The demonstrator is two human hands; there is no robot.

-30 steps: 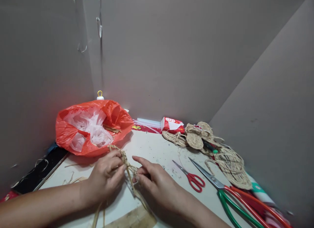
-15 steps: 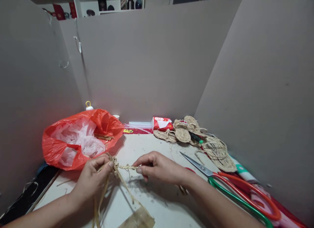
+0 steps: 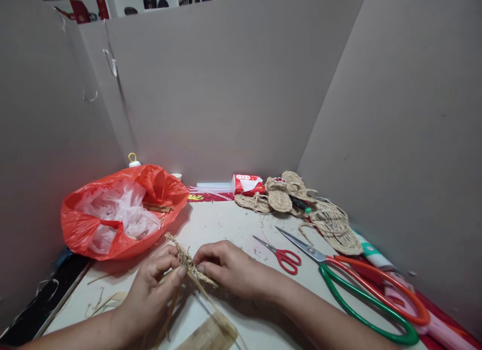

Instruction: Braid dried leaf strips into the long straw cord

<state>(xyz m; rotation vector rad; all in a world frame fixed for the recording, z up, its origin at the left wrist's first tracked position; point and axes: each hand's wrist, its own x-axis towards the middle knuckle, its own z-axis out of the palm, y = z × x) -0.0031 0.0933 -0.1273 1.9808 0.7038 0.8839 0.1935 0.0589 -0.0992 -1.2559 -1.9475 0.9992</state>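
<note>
Between my two hands is a braided straw cord (image 3: 206, 278), with loose flat strands hanging from it toward the table. My left hand (image 3: 160, 274) pinches the braid near its middle, thumb against fingers. Close beside it, my right hand (image 3: 222, 264) pinches the same braid with thumb and forefinger. One end of the braid sticks up past the left fingertips, and another points down to the right under the right hand. A wide tan strip (image 3: 209, 334) of the same-looking material lies below on the table.
A red plastic bag (image 3: 150, 177) holding white plastic stands at left. Small red scissors (image 3: 288, 259) and large red-and-green scissors (image 3: 320, 257) lie at right. Behind them are coiled woven straw pieces (image 3: 280, 200) and a red tissue pack (image 3: 241, 185). Grey partitions (image 3: 226, 99) surround the table.
My right hand has moved left, close to the left hand. The braid, stretched sideways before, is now bunched and slanting between them. The small red scissors have come into fuller view.
</note>
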